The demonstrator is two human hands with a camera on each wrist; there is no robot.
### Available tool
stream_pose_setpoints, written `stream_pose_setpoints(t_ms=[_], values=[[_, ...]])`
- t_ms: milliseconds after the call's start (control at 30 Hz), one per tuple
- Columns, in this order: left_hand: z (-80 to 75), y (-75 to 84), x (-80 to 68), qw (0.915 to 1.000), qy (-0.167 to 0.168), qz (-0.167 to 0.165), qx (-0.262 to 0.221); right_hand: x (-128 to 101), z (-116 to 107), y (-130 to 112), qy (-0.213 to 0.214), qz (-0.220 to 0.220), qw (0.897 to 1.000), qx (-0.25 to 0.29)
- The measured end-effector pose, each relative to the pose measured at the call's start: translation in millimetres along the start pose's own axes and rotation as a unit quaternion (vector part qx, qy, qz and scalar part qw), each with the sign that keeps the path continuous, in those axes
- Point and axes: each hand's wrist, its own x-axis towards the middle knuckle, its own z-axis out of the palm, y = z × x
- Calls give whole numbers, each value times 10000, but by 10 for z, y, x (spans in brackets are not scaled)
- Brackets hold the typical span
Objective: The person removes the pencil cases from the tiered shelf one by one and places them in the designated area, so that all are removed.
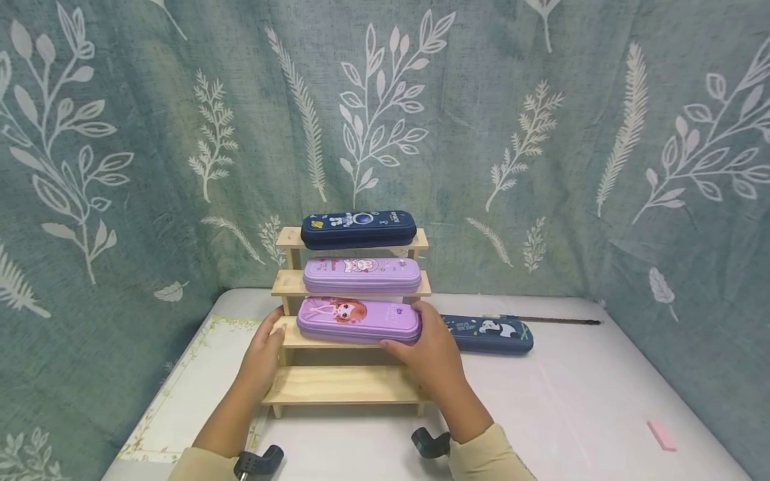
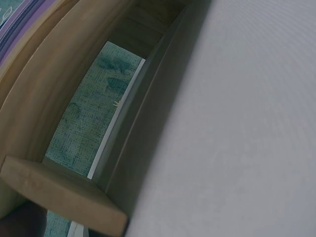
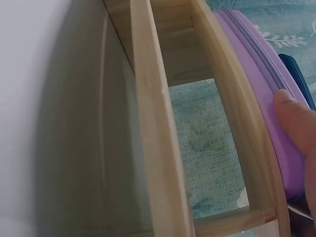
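A purple pencil case [image 1: 385, 317] with a girl's picture lies on the third step down of a wooden tiered rack [image 1: 343, 385]. Around its right end, my right hand [image 1: 434, 347] grips it, the thumb along the front zipper side; the right wrist view shows the thumb [image 3: 291, 111] on the case. My left hand [image 1: 263, 351] holds the left end of that same step, its thumb on top. In the left wrist view, only a dark bit of the hand [image 2: 24, 219] shows behind the rack's wood [image 2: 64, 195].
A lilac case [image 1: 361, 274] and a navy space case [image 1: 359, 228] occupy the two upper steps. Right of the rack, a navy panda case [image 1: 490, 334] lies on the white table [image 1: 577, 401], with a thin brush [image 1: 559, 321] behind it. A pink block [image 1: 662, 435] sits far right.
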Motion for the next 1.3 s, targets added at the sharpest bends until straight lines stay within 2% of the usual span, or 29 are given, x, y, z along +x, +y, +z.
stream_pose_setpoints(t_ms=[133,633,900,1300], values=[[4,-16,29,10000,7,38,23,22,-29,20,32,32,9999,159],[-3,-19,19,9999,13,91,43,16,-123,99,-241,-394,9988,133],[0,-13,-16,10000,-45,58,6,-33,-163,126,-321,-282,9991,-11],[0,-11,10,9998,-12,137,127,-101,-318,196,-347,-345,9988,89]])
